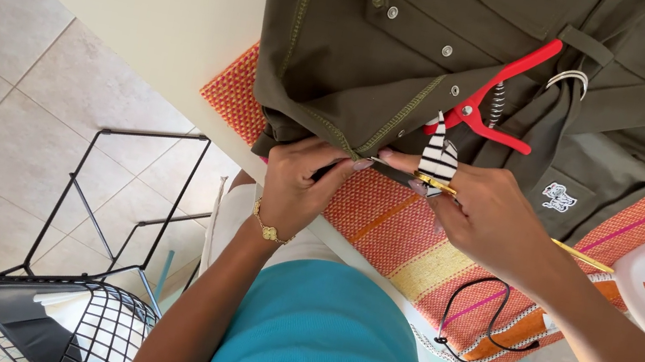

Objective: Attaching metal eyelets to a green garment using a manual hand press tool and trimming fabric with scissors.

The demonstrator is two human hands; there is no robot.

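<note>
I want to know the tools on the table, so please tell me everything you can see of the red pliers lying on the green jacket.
The red pliers lie flat on the dark green jacket, near its middle. They have two long red handles, spread apart, with a metal coil spring between them. The handles look like painted metal or plastic. The head points down-left toward the striped patch. Neither hand touches them; the right hand is nearest, just below.

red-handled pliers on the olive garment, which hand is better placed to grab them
Probably the right hand: it sits just beside the red-handled pliers, though it holds a gold tool. The left hand pinches the olive garment.
</note>
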